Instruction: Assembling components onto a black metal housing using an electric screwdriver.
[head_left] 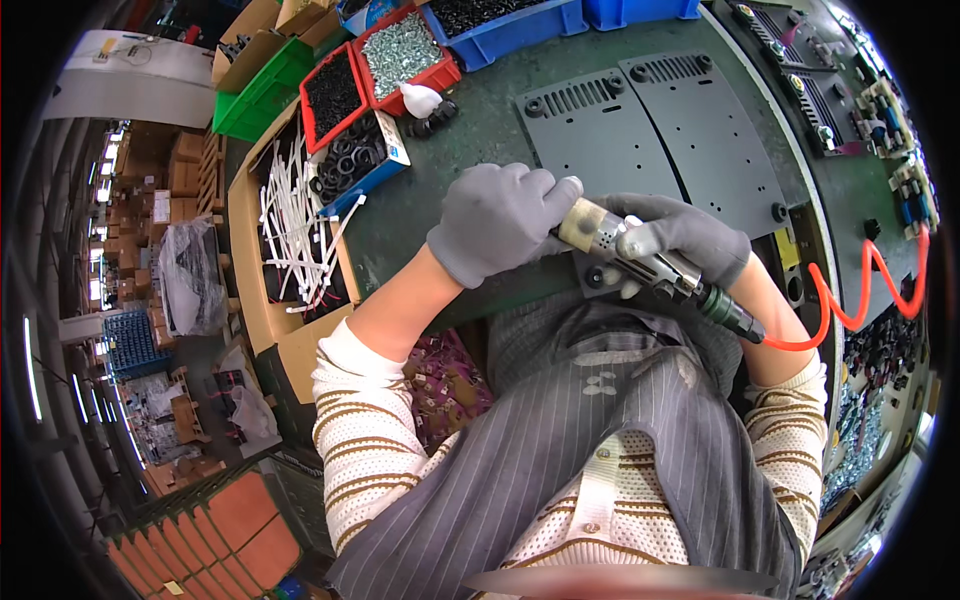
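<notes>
Both of my gloved hands are on a pneumatic screwdriver [673, 270], held aslant in front of my apron. My left hand [500, 218] is closed around its front end, by the yellowish collar; the fingers hide the tip. My right hand [690, 238] wraps the metal body from above. A coiled orange air hose [820, 300] runs from the dark rear end off to the right. Just beyond my hands lie two dark grey metal panels [590, 132] [705, 135], side by side, with slots, holes and round black feet at corners. Part of another dark plate [592, 284] shows below my hands.
At the left a cardboard box [245, 225] holds white cable ties [290, 215]. Behind it are a box of black rings [350, 168], red bins of black screws [333, 95] and silver screws [400, 52], and blue bins [520, 35]. Circuit boards [885, 115] line the right.
</notes>
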